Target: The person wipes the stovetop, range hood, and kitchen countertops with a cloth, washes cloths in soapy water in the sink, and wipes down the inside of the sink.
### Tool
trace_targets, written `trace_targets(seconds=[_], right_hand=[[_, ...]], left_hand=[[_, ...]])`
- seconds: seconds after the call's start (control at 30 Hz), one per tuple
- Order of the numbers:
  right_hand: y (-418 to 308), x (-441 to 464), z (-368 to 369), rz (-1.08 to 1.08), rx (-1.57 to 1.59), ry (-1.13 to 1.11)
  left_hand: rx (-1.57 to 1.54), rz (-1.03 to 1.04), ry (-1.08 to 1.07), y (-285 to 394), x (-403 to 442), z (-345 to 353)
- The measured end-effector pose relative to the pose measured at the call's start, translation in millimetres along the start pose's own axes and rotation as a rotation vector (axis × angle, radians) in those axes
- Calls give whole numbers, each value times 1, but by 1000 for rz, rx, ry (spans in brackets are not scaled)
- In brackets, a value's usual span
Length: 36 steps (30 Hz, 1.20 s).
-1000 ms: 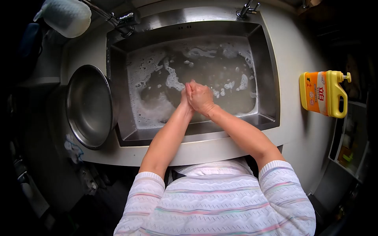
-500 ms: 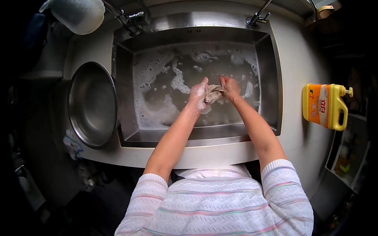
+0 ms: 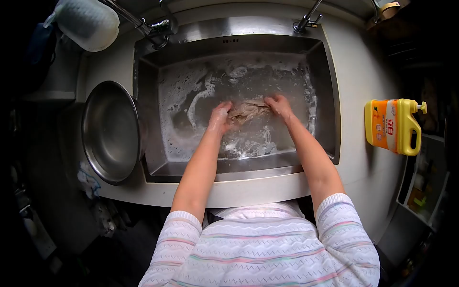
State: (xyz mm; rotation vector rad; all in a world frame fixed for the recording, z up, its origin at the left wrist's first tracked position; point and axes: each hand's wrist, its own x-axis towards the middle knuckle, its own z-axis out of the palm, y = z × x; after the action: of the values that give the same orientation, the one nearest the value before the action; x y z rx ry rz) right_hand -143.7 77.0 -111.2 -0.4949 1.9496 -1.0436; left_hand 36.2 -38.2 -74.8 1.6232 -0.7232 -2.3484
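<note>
Left hand and right hand apart, each clamped on one side of crumpled beige cloth over sudsy water inside sink; two-sided hold presumably keeps it stretched between them.

We see a wet, crumpled beige cloth, bunched in loose folds and held roughly sideways between our hands, at cloudy, sudsy water in the sink.

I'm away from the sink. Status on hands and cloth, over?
Left hand and right hand both holding cloth. Cloth crumpled between them, inside sink. Nothing in the way; basin and yellow bottle clear of hands.
</note>
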Motion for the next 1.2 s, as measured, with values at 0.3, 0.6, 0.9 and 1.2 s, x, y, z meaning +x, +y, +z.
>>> trace_targets(seconds=[0.3,0.6,0.9,1.2], right_hand=[[-91,-88,88,-468,-427,23],[-8,-15,-24,29,-464,199],[-9,-19,-38,47,-622,6],[-32,-24,-51,78,3,10]], left_hand=[[-397,126,-524,-40,33,-23],[990,828,550,30,24,-16],[1406,474,128,23,32,-2],[250,359,-191,71,-2,-29]])
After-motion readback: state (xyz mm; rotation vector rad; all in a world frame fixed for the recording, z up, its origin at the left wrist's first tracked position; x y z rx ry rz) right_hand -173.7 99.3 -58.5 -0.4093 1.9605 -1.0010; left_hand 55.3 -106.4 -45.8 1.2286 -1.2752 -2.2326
